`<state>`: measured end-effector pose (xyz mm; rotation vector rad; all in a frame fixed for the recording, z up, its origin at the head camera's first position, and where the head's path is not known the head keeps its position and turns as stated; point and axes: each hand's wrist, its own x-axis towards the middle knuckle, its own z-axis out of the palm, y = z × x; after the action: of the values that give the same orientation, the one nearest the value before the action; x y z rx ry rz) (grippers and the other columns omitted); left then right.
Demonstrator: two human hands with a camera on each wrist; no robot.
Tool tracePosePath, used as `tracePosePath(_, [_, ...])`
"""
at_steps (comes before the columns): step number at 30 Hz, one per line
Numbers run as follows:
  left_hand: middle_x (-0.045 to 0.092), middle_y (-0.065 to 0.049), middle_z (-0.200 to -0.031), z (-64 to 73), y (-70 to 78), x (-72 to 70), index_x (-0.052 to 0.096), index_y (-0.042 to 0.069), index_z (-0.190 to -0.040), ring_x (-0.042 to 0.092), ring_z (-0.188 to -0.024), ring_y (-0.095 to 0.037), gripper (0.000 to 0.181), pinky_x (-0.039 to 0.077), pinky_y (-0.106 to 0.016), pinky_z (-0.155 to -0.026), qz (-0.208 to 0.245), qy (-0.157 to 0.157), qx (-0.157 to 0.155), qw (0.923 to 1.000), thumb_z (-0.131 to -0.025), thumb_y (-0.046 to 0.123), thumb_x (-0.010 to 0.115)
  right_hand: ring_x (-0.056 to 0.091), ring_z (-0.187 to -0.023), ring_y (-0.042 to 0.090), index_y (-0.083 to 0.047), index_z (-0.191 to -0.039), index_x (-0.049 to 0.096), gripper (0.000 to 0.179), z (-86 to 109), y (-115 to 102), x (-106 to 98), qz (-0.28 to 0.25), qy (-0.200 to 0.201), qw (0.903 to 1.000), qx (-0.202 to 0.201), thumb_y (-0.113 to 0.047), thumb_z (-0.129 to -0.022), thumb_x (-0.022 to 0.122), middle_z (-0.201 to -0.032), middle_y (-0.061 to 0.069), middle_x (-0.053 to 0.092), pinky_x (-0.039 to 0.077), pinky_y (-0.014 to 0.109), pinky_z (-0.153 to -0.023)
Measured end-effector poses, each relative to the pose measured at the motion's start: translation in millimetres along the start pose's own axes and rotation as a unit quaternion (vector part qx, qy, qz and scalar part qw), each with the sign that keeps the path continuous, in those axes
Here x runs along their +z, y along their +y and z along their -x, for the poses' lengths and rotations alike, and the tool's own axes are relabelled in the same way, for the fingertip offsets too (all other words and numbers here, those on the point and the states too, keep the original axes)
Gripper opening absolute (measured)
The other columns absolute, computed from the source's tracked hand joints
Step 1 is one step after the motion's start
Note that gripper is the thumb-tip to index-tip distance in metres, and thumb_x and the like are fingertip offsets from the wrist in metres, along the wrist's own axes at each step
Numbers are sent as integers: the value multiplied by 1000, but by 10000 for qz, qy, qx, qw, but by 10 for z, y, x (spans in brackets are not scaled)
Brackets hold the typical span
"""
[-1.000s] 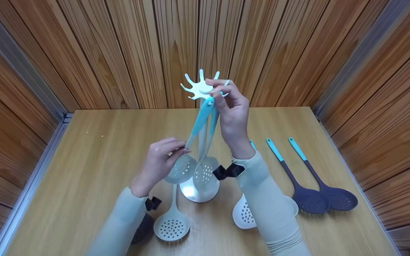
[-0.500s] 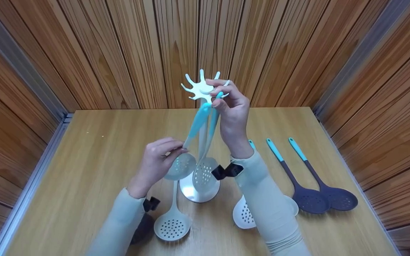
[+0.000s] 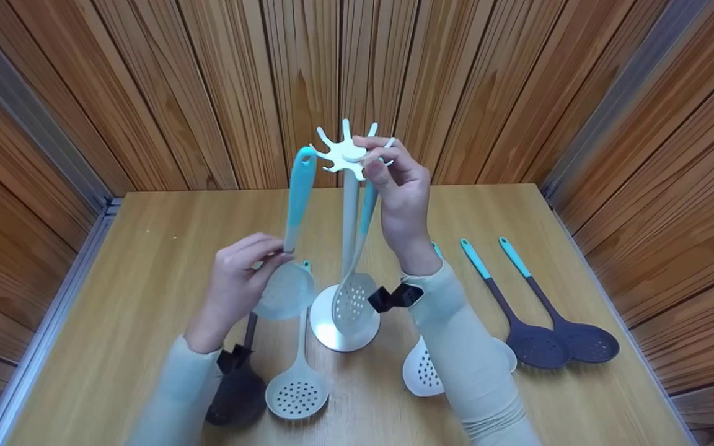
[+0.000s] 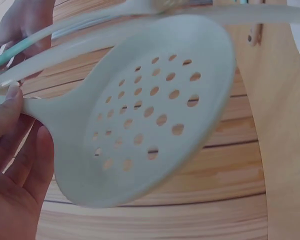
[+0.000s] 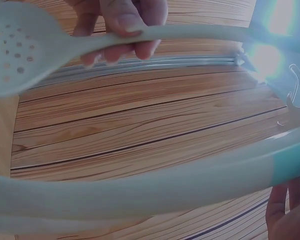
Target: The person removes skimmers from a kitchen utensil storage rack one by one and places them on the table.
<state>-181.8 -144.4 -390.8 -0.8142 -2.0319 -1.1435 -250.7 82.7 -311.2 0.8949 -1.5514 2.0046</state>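
My left hand [image 3: 233, 279] pinches a pale slotted skimmer [image 3: 286, 291] by its shaft, just above the bowl. Its turquoise handle points up, with the hole at the end left of the prongs of a white utensil stand [image 3: 337, 152]. Up close in the left wrist view, the skimmer's bowl [image 4: 145, 115] shows rows of round holes. My right hand [image 3: 406, 198] holds the top of the stand, thumb and fingers at its right-hand prongs. Below that hand hangs a second slotted skimmer [image 3: 357, 303], its bowl in front of the stand's round base [image 3: 332, 337].
On the wooden table [image 3: 177, 297], a dark utensil [image 3: 238, 399] and a pale slotted skimmer [image 3: 298, 393] lie front left. Two dark slotted utensils [image 3: 540, 347] with turquoise handles lie at right. A white slotted turner [image 3: 422, 375] is partly under my right forearm.
The handle end of the skimmer in my left hand has come away from the prongs and moved left, standing more upright. My right hand has stayed at the stand's top.
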Motion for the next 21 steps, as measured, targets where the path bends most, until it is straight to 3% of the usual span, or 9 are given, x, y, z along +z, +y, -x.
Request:
tracePosePath(10, [71,-3,-86,174,-58,-182,75,1,-93,67,-73,-17,20,55,-15,-71,-263,102,-145,9995,-77,-11,78,59,-108,28,-2,-93,68,45,13,-8,-8,-56,12,10000,-23,-47,-91,69,-114,6,67,50,33,-86])
tracePosePath(21, [70,-2,-87,470,-139,-464,75,2,-97,68,-76,-15,20,53,-13,-74,-568,-59,-932,9940,-80,-9,76,58,-111,30,7,-94,64,56,25,4,55,-63,-38,10000,30,-48,-91,67,-115,5,67,52,35,-89])
